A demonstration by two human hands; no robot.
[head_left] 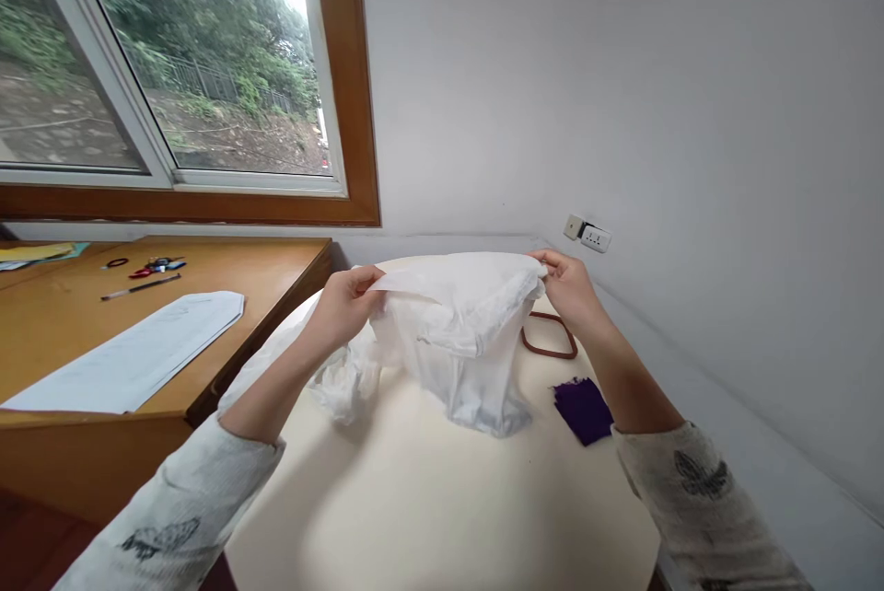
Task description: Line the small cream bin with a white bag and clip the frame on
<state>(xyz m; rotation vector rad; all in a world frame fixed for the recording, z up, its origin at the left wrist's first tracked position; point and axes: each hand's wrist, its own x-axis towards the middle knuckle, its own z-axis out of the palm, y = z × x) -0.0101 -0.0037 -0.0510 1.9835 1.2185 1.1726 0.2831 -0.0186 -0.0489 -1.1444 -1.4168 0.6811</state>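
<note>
A thin, translucent white plastic bag (470, 324) hangs spread between my two hands above a round cream table (442, 508). My left hand (349, 301) pinches its upper left edge between thumb and fingers. At the upper right corner, my right hand (566, 283) is closed on the bunched rim. The bag's lower end droops close to the tabletop; whether it touches I cannot tell. Crumpled white plastic (345, 384) lies on the table below my left hand. Beneath my right hand are a brown rounded-square frame (552, 353) and a folded dark purple cloth (582, 411).
On the left stands a wooden desk (290, 269) with folded white paper (131, 356), a pen (140, 287), a bunch of keys (157, 267) and a dark ring (117, 262). A white wall with a socket (595, 238) rises behind the table. A window (207, 66) is at upper left.
</note>
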